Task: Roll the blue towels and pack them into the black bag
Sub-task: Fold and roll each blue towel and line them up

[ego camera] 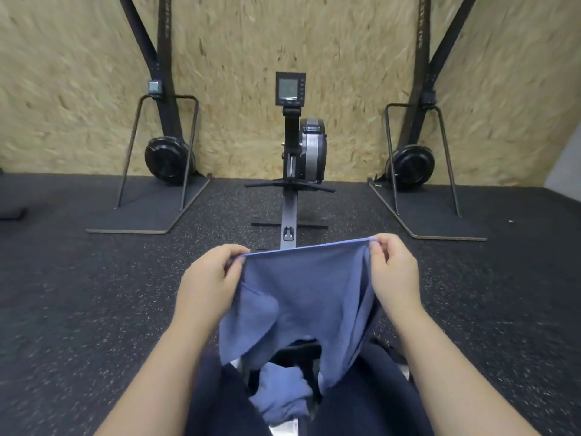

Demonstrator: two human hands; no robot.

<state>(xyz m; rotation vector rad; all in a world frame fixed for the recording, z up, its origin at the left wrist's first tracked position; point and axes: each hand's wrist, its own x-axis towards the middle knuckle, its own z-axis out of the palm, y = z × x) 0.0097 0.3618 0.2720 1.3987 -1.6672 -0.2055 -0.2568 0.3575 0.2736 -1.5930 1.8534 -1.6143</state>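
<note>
A blue towel (301, 297) hangs spread in front of me, held by its top edge. My left hand (209, 284) pinches its left corner and my right hand (393, 275) pinches its right corner, so the top hem is stretched taut between them. The towel's lower part drapes down over my dark-clothed legs. More blue towel cloth (281, 394) lies bunched between my knees on the rowing machine's seat and rail. No black bag shows in this view.
A rowing machine (290, 171) with a monitor stretches straight ahead along the speckled black rubber floor. Two ski-type machines on flat bases (151, 215) (440, 221) stand left and right against a chipboard wall.
</note>
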